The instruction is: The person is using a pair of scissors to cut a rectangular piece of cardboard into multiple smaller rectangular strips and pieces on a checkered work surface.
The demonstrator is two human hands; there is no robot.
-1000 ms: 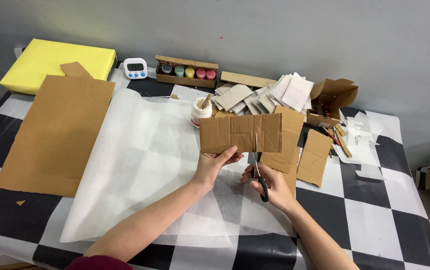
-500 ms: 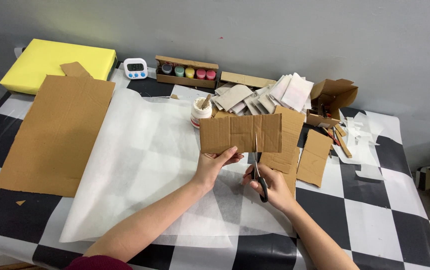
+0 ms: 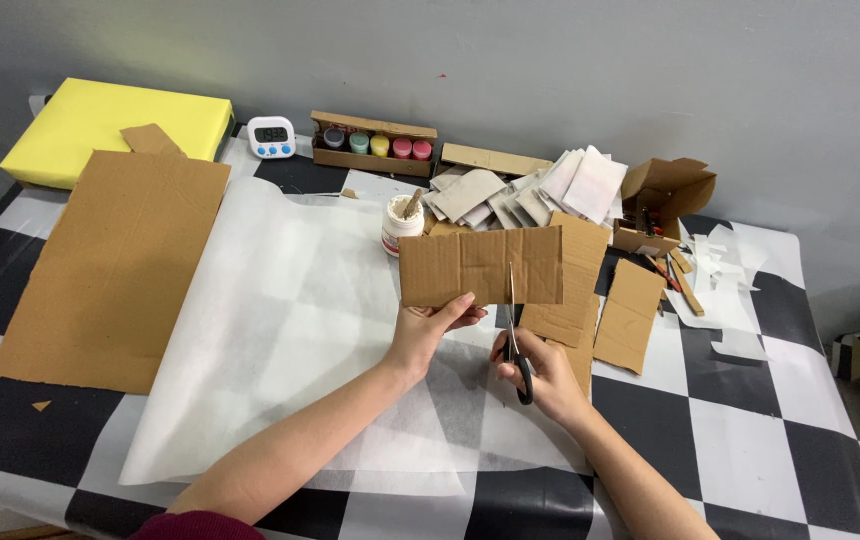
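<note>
My left hand (image 3: 428, 330) grips the bottom edge of a rectangular brown cardboard piece (image 3: 465, 264), holding it upright above the table. My right hand (image 3: 540, 368) holds black-handled scissors (image 3: 516, 345). Their blades point up into the cardboard's lower edge, right of its middle, and a thin cut runs upward there. Both hands hover over a large sheet of white translucent paper (image 3: 280, 320).
A big cardboard sheet (image 3: 115, 265) and a yellow foam block (image 3: 115, 130) lie at the left. A white jar with a stick (image 3: 402, 222), a timer (image 3: 272, 136), a box of paint pots (image 3: 375, 145), paper scraps (image 3: 540, 190), cardboard offcuts (image 3: 630, 315) and an open box (image 3: 665, 200) crowd the back and right.
The scissor blades have moved slightly further up into the cardboard. Otherwise the hands and the piece stay almost where they were.
</note>
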